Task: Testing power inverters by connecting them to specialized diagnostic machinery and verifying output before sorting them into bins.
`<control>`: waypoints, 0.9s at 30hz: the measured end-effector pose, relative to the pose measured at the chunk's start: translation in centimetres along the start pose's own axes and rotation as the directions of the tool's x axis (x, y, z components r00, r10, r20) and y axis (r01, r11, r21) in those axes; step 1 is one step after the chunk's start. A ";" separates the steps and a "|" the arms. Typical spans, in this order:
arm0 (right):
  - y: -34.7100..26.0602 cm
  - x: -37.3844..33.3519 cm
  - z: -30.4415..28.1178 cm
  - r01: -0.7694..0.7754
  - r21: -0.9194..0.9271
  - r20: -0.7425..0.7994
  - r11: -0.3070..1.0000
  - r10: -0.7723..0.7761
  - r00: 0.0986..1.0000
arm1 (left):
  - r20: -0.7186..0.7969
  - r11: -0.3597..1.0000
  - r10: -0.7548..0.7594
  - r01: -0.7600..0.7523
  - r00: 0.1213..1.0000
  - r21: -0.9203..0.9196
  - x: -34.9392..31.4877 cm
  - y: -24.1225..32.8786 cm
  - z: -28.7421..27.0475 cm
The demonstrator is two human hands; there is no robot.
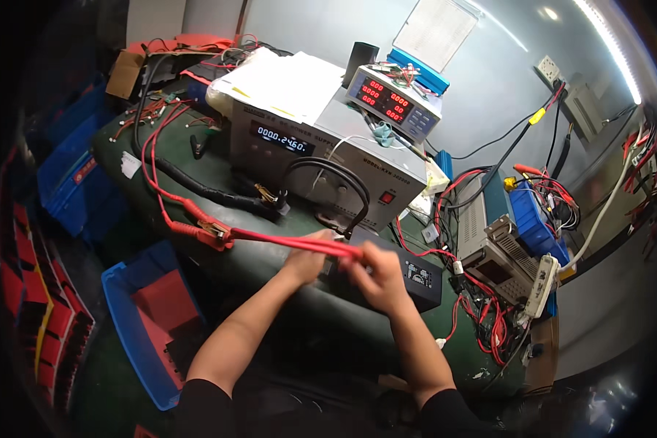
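My right hand (378,276) is closed on a pair of red cables (288,242), over a black box-shaped device (416,281) with a cut-out fan grille. Leftward, the cables run to red-handled alligator clips (210,228) with bare metal jaws, lying at the bench edge. My left hand (305,261) is curled beside the device's left end, partly behind the cables; what its fingers grip is hidden. A grey power supply (270,168) with a lit display stands just behind. Black cables (328,171) loop down its front, and a thick black cable (204,191) lies to the left.
A meter with red digits (394,102) sits on the power supply, beside white papers (285,80). Instruments (482,248), a blue bin (536,219) and tangled red wires (493,328) crowd the right. A blue crate (135,321) stands lower left, near red-and-black stacked parts (40,314).
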State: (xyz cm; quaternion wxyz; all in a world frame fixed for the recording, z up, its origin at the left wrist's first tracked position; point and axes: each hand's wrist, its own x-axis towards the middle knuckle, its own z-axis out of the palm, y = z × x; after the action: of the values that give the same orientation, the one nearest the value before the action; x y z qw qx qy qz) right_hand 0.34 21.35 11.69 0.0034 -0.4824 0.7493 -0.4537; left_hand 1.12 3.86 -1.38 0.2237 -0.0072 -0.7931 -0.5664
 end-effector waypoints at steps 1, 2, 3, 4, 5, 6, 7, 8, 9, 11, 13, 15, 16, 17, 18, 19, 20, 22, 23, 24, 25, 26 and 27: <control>-1.9 -1.0 0.8 -0.085 0.107 0.120 0.991 0.072 0.990 | -0.026 0.991 -0.068 0.064 0.997 -0.121 0.5 -2.3 -0.9; -2.9 -2.6 0.7 -0.144 0.117 0.259 0.983 0.110 0.959 | 0.027 0.942 -0.104 0.107 0.994 -0.319 1.5 -1.6 -1.4; -3.1 -4.1 1.1 -0.187 0.047 0.438 0.981 0.148 0.887 | 0.059 0.911 -0.134 0.147 0.989 -0.385 2.4 -1.8 -1.4; -3.0 -5.4 2.1 -0.174 0.109 0.517 0.979 0.093 0.851 | 0.093 0.875 -0.163 0.187 0.982 -0.446 3.1 -2.1 -1.4; -2.0 -6.9 3.0 -0.193 0.108 0.549 0.975 0.103 0.829 | 0.106 0.869 -0.155 0.187 0.982 -0.457 4.0 -1.3 -0.8; -1.0 -7.8 3.7 -0.209 0.117 0.585 0.971 0.103 0.805 | 0.111 0.948 -0.058 0.089 0.992 -0.304 4.6 -0.4 -0.6; -0.4 -8.4 3.5 -0.213 0.113 0.583 0.971 0.109 0.805 | 0.130 0.989 0.039 -0.020 0.991 -0.144 5.0 0.2 -0.5; -0.2 -8.6 3.0 -0.170 -0.028 0.557 0.985 0.157 0.816 | 0.128 0.989 0.039 -0.020 0.991 -0.148 5.1 0.1 -0.3; -0.2 -8.5 2.2 -0.128 -0.169 0.524 0.977 0.199 0.828 | 0.129 0.987 0.094 -0.075 0.987 -0.141 5.1 -0.1 -0.3; -0.1 -7.4 -0.2 -0.228 -0.056 0.302 0.972 0.234 0.924 | 0.136 0.982 0.144 -0.126 0.980 -0.139 5.0 -0.3 -0.2; 0.2 -5.4 -1.9 -0.293 0.028 0.013 0.956 0.292 0.956 | 0.178 0.982 0.136 -0.109 0.975 -0.154 4.7 -0.6 -0.3; 0.9 -1.6 -2.9 -0.291 0.050 -0.154 0.955 0.295 0.943 | 0.206 0.983 0.127 -0.095 0.970 -0.158 4.8 -0.8 -0.8; 1.2 0.5 -3.1 -0.255 0.026 -0.205 0.966 0.255 0.945 | 0.205 0.983 0.126 -0.095 0.971 -0.158 4.8 -0.8 -0.8; 2.1 2.2 -3.2 -0.239 -0.028 -0.153 0.971 0.232 0.961 | 0.214 0.979 0.128 -0.089 0.968 -0.181 4.9 -0.7 -0.5; 3.5 3.4 -3.5 -0.220 -0.084 -0.102 0.972 0.211 0.972 | 0.225 0.975 0.132 -0.085 0.965 -0.206 5.0 -0.6 -0.2; 5.1 4.5 -3.8 -0.221 -0.136 0.036 0.966 0.228 0.973 | 0.225 0.974 0.134 -0.086 0.965 -0.210 4.9 -0.6 -0.1; 7.0 4.7 -2.9 -0.161 -0.101 0.043 0.982 0.166 0.985 | 0.230 0.972 0.143 -0.093 0.963 -0.214 4.8 -0.7 0.1; 8.4 4.7 -1.4 -0.057 -0.073 -0.027 0.996 0.055 0.998 | 0.220 0.970 0.153 -0.104 0.963 -0.220 5.1 -1.0 -0.2; 7.8 4.7 -1.3 -0.077 -0.104 -0.025 0.992 0.074 0.997 | 0.211 0.974 0.170 -0.131 0.963 -0.186 4.9 -1.0 -0.4; 7.7 4.8 -1.2 -0.079 -0.107 -0.014 0.991 0.078 0.997 | 0.204 0.975 0.188 -0.158 0.961 -0.153 4.8 -0.9 -0.5; 7.6 5.1 -1.1 -0.069 -0.122 -0.020 0.990 0.067 0.998 | 0.198 0.987 0.148 -0.130 0.969 -0.099 4.7 -0.8 -0.8; 7.5 5.1 -1.1 -0.059 -0.140 -0.033 0.988 0.055 0.998 | 0.198 0.986 0.148 -0.129 0.969 -0.108 4.7 -0.7 -0.8; 7.7 5.0 -1.1 -0.064 -0.147 -0.031 0.987 0.061 0.998 | 0.177 0.990 0.116 -0.100 0.977 -0.097 4.7 -0.5 -0.7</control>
State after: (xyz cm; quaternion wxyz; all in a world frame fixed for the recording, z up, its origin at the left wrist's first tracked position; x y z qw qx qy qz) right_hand -8.31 19.43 9.24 -0.0280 -0.4516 0.7956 -0.4029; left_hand -2.97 1.90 0.11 0.1800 -0.1118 -0.7830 -0.5848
